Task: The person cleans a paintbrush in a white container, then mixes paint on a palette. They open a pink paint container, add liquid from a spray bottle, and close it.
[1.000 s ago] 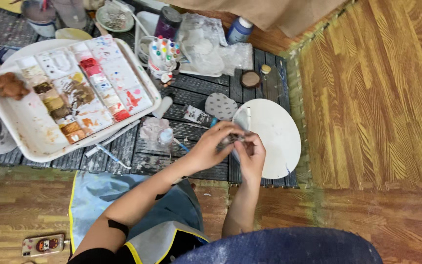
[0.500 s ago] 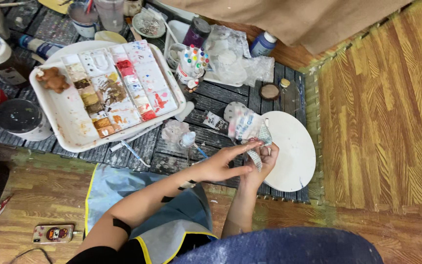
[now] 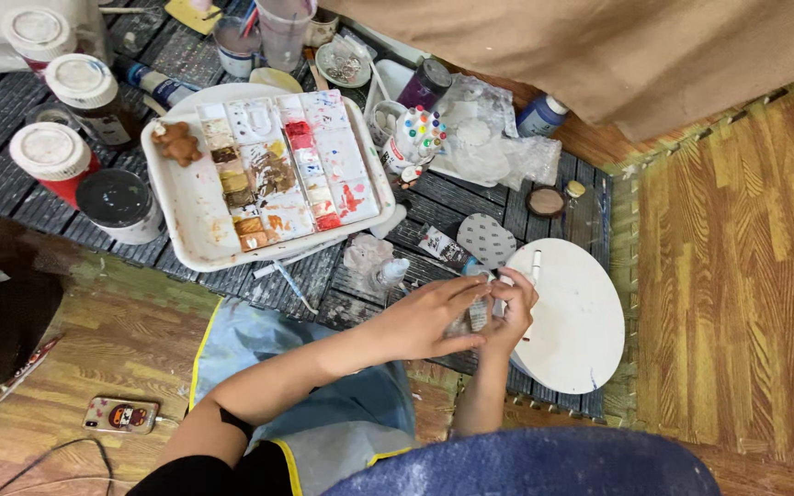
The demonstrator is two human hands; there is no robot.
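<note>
My left hand (image 3: 429, 319) and my right hand (image 3: 513, 303) meet at the near edge of a dark slatted mat. Both are closed on a small clear container (image 3: 478, 315) held between the fingertips; what it is exactly stays unclear. Just right of the hands lies a white oval board (image 3: 573, 321) with a thin white stick (image 3: 536, 266) resting on its top edge. A grey dotted oval pad (image 3: 486, 241) and a small paint tube (image 3: 440, 248) lie just beyond the hands.
A white tray holding a smeared paint palette (image 3: 264, 174) sits at centre left, with a small brown bear figure (image 3: 176, 142). Lidded jars (image 3: 52, 152) and cups (image 3: 282, 28) crowd the back left. A phone (image 3: 119, 415) lies on the wooden floor.
The view has swung so everything sits further right and lower in the frame. Both hands have stayed together on the small clear container beside the white board.
</note>
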